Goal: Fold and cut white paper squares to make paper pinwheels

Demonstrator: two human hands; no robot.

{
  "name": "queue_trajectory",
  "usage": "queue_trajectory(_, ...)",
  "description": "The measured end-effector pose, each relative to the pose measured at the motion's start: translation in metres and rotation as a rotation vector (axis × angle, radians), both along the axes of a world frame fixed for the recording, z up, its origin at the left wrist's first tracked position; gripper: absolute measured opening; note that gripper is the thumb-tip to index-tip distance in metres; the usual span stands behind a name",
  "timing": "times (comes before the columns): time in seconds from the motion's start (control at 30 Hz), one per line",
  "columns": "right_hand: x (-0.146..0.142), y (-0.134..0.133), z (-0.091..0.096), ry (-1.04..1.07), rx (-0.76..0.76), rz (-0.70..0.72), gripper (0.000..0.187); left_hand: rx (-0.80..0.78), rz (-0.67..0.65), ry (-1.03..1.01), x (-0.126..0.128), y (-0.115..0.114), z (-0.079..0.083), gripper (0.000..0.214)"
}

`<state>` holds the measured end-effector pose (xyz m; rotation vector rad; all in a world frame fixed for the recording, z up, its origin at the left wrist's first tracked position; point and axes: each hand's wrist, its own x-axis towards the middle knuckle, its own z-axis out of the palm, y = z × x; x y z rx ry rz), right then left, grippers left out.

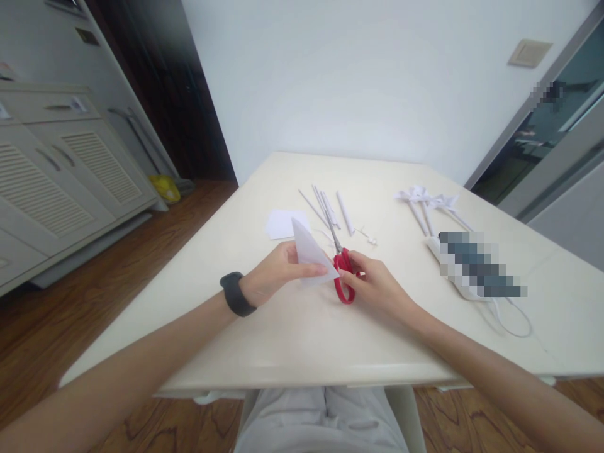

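Note:
A folded piece of white paper (309,248), roughly triangular, is pinched in my left hand (283,267), which has a dark band at the wrist. My right hand (375,280) is closed on red-handled scissors (344,277), whose blades point away from me. The fingertips of that hand also seem to touch the paper's lower right corner. Behind the left hand, white paper sheets (283,221) lie flat on the table. Thin white paper rolls (323,204) and a thicker paper roll (345,212) rest beyond the scissors. Small paper scraps (370,239) lie near them.
On the right of the pale table (264,352) are white paper pinwheel-like shapes (419,194) on sticks. A white device with a blurred top (455,277) and a cable (519,332) lies closer to me. A wall (330,82) stands behind the table.

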<state>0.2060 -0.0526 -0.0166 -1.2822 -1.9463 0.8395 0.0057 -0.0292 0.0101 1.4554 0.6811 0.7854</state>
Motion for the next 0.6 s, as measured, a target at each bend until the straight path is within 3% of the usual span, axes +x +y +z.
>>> queue_trajectory(0.33, -0.0052, -0.0038, 0.0009, 0.102, -0.053, 0.019, 0.014, 0.036, 0.006, 0.043, 0.0003, -0.0006, -0.0009, 0.023)
queue_trajectory(0.6, 0.0019, 0.0003, 0.003, 0.188, -0.156, 0.059, 0.017, 0.055, 0.126, 0.079, -0.0026, 0.0018, -0.0003, 0.019)
